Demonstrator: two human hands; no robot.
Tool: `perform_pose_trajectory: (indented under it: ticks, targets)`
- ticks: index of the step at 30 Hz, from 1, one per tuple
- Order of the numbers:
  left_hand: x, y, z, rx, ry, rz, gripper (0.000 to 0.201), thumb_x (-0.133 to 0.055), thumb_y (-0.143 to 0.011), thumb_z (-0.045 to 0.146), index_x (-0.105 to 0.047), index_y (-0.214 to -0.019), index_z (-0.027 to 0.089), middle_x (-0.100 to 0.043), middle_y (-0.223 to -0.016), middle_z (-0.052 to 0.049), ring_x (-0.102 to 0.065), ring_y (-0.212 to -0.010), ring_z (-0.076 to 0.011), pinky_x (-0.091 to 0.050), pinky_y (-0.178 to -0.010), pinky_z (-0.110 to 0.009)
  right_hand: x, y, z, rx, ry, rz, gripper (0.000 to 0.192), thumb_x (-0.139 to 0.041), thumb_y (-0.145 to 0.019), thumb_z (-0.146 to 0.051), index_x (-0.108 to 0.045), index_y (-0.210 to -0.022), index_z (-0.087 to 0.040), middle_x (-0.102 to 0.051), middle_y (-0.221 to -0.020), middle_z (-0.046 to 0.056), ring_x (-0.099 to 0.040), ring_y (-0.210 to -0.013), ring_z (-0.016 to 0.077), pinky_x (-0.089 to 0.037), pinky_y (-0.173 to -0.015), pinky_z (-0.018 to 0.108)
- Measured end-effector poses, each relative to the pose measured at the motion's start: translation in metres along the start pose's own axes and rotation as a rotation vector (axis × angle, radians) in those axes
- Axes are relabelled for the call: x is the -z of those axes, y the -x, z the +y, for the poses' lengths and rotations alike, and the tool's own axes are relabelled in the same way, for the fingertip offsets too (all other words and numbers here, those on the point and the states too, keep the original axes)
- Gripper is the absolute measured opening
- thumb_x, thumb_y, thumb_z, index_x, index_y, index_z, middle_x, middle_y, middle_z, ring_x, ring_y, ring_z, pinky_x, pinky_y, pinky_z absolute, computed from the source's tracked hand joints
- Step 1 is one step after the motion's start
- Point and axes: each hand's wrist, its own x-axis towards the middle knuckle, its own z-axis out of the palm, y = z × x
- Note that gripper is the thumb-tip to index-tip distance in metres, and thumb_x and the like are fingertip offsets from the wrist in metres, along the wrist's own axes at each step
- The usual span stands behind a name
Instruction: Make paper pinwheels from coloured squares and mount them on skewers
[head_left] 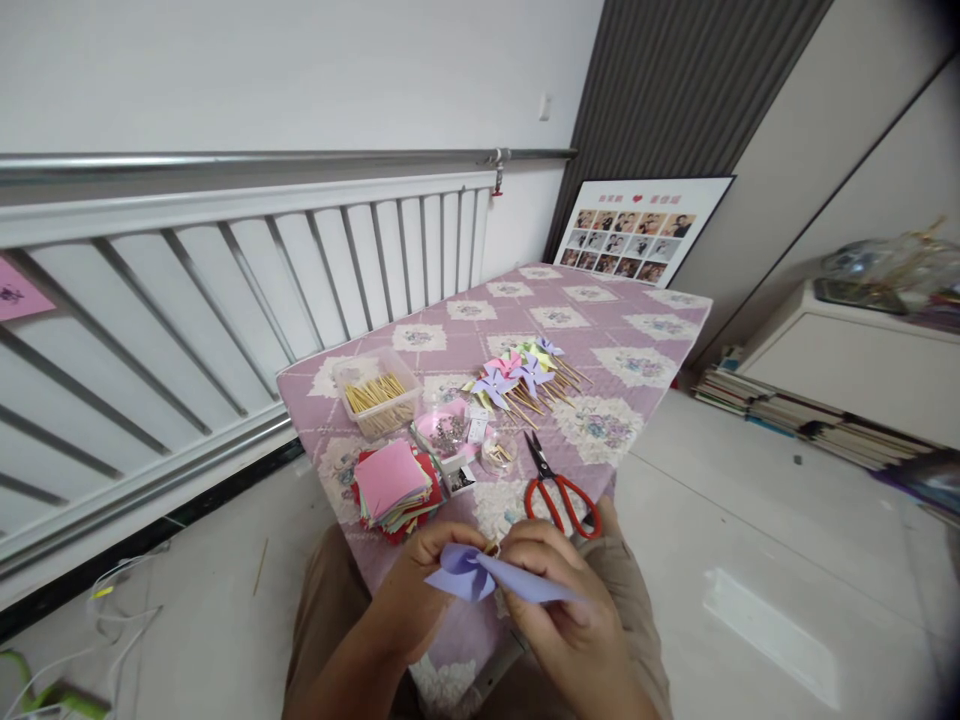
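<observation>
Pinching a purple paper pinwheel [480, 577] with left hand [420, 590] and right hand [559, 600] fingers just off the bench's [660, 330] near edge, near red scissors [559, 490], mid-folding, probably needing a stick from the box [377, 397].

Head view, looking forward and down

One head-worn camera looks down close on both hands at the table [660, 330] near edge; the tabletop runs away toward the wall.

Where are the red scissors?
The scissors lie on the table near its front edge, just beyond the right hand, right of the paper stack.
</observation>
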Motion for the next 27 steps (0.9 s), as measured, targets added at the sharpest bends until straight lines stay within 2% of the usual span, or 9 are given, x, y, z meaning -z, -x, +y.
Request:
perform_pose_trajectory:
  ticks: [4,11,16,27]
  targets:
    - [-0.0007,0.0005,-0.0015,-0.025,0.103,-0.022,0.015,-0.080,-0.059,0.027,-0.071,-0.069,0.019,-0.064,-0.065,-0.002,-0.053,-0.060,-0.0137,-0.042,-0.059,-0.026,-0.0006,-0.0018,-0.0022,0.050,0.044,0.031,0.013,-0.058,-0.083,-0.013,-0.062,-0.089,-0.025,-0.063,-0.081,0.002,-0.063,-0.077,0.0177,-0.053,-0.065,0.030]
    - [-0.0022,0.0026,0.0032,-0.048,0.039,-0.012,0.012,-0.078,-0.059,0.028,-0.072,-0.067,0.020,-0.066,-0.066,-0.003,-0.054,-0.062,-0.0152,-0.044,-0.060,-0.026,0.0001,-0.0019,-0.0052,0.102,0.105,0.056,0.013,-0.058,-0.083,-0.014,-0.062,-0.089,-0.025,-0.064,-0.080,0.003,-0.064,-0.075,0.0179,-0.056,-0.061,0.029]
    - [-0.0002,0.0033,0.0010,-0.053,0.050,-0.020,0.009,-0.078,-0.059,0.024,-0.073,-0.066,0.024,-0.066,-0.067,-0.001,-0.054,-0.062,-0.0145,-0.044,-0.060,-0.025,-0.0006,-0.0018,-0.0061,0.095,0.103,0.067,0.015,-0.059,-0.083,-0.013,-0.062,-0.092,-0.025,-0.065,-0.082,0.004,-0.065,-0.076,0.0185,-0.057,-0.062,0.029]
    - [-0.0001,0.0018,-0.0006,-0.014,0.133,-0.032,0.011,-0.078,-0.059,0.028,-0.073,-0.066,0.021,-0.063,-0.063,-0.002,-0.051,-0.059,-0.0141,-0.042,-0.058,-0.025,-0.0031,-0.0030,-0.0102,0.055,0.056,0.070,0.013,-0.057,-0.084,-0.012,-0.061,-0.087,-0.024,-0.062,-0.080,0.003,-0.063,-0.073,0.0162,-0.054,-0.062,0.027]
